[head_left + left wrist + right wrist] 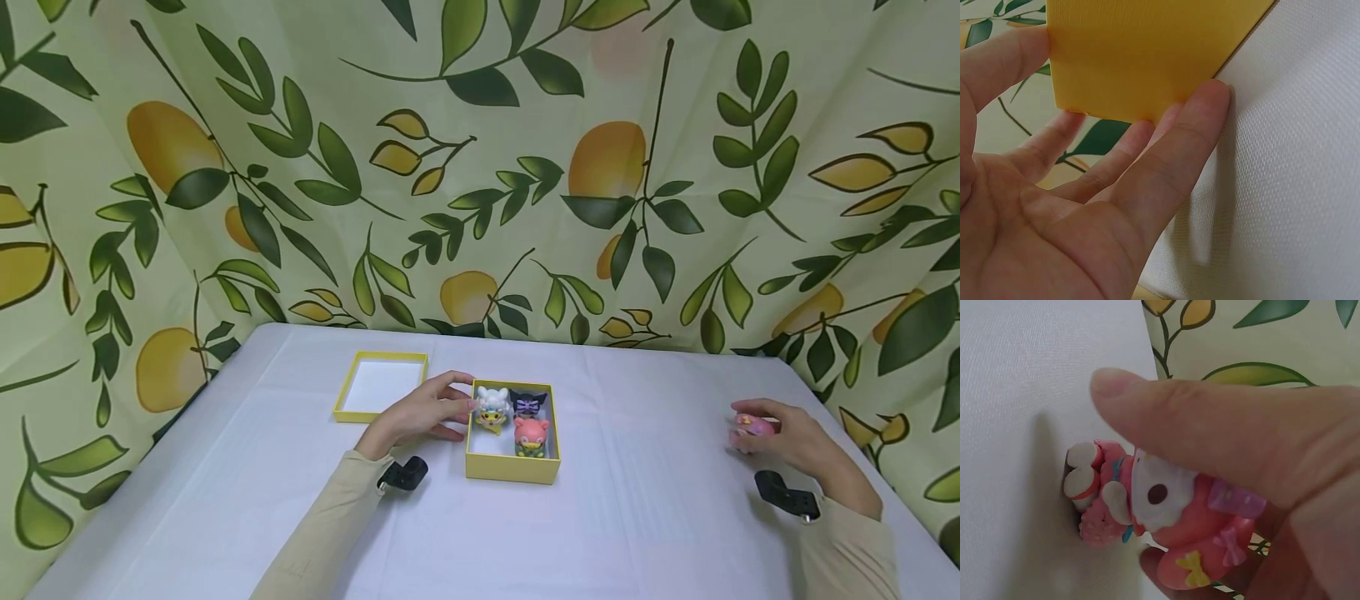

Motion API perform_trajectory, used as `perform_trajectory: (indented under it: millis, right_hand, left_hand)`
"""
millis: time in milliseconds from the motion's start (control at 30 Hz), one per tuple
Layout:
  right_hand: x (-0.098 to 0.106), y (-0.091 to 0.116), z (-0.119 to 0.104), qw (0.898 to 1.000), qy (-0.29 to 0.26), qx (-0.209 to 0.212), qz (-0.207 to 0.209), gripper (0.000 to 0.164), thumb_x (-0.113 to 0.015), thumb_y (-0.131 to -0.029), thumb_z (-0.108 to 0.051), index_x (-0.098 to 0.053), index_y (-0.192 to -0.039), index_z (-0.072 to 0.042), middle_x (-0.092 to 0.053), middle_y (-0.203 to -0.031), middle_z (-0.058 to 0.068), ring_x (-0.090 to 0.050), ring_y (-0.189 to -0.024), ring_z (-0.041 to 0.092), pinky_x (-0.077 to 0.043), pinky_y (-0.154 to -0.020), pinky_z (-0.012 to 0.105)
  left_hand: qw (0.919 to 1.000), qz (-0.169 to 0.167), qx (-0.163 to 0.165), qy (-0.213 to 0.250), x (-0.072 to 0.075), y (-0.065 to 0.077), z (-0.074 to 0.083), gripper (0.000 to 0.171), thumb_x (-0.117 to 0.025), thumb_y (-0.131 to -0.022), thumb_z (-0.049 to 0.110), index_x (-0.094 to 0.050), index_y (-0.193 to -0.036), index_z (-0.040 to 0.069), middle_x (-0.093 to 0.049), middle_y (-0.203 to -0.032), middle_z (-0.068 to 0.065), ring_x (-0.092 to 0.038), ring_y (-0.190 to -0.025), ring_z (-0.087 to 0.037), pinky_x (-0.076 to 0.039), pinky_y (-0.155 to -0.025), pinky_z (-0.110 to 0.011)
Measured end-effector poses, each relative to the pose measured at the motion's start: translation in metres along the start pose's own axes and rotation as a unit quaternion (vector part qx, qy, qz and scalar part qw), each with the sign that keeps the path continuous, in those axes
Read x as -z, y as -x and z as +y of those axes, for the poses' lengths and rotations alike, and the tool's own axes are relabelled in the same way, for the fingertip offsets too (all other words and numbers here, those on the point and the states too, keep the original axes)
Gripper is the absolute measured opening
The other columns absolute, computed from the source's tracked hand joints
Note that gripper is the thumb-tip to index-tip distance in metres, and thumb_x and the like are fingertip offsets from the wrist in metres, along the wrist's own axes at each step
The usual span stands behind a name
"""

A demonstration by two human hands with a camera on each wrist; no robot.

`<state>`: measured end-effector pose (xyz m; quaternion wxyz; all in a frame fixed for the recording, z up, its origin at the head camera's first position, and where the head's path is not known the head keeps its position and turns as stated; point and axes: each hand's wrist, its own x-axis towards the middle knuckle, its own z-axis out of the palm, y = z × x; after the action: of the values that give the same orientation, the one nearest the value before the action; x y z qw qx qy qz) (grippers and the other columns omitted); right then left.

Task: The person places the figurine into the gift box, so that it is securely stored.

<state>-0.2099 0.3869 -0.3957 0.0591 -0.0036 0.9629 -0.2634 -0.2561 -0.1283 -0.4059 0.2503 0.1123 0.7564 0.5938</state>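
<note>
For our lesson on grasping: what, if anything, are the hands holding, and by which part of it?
The right hand holds a pink figurine by its head; the left hand only touches the yellow box.

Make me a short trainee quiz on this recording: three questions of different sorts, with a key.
1. Count: how many toys lie or stand inside the box?
2. True or false: the left hand is holding the lid.
3. Multiple choice: which hand grips a toy outside the box? A: left. B: right. C: neither.

Key
1. Three: a white toy, a black toy and a pink toy.
2. False. Its fingers touch the box.
3. B. The right hand grips a fourth toy, off to the right of the box.
</note>
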Motion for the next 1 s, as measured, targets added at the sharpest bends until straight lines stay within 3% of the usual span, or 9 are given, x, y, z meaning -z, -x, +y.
perform_trajectory:
  millis: [567,1000]
  right_hand:
    - [0.0077,0.0014,0.0054,1.000,-0.007,0.001,-0.028,0.069,-0.077,-0.086,-0.026,-0.044,-0.136,0.010,-0.049,-0.123,0.039,-0.053,-0.104,0.045,-0.052,-0.074,0.034]
    - [0.0039,-0.0010,-0.0002,1.000,0.008,0.005,-0.011,0.064,-0.075,-0.088,-0.027,-0.049,-0.134,0.009,-0.049,-0.126,0.039,-0.054,-0.104,0.046,-0.054,-0.075,0.038]
  left_hand:
    - [1.0000,0.005,-0.003,-0.006,-0.0009,0.0008,0.0006,0.051,-0.061,-0.099,0.021,-0.041,-0.144,0.007,-0.055,-0.129,-0.022,-0.065,-0.099,-0.023,-0.062,-0.084,-0.042]
    - [1.0000,0.003,-0.004,-0.003,-0.0015,0.0023,0.0021,0.051,-0.061,-0.099,0.020,-0.041,-0.144,0.006,-0.054,-0.129,-0.023,-0.065,-0.099,-0.023,-0.062,-0.085,-0.044]
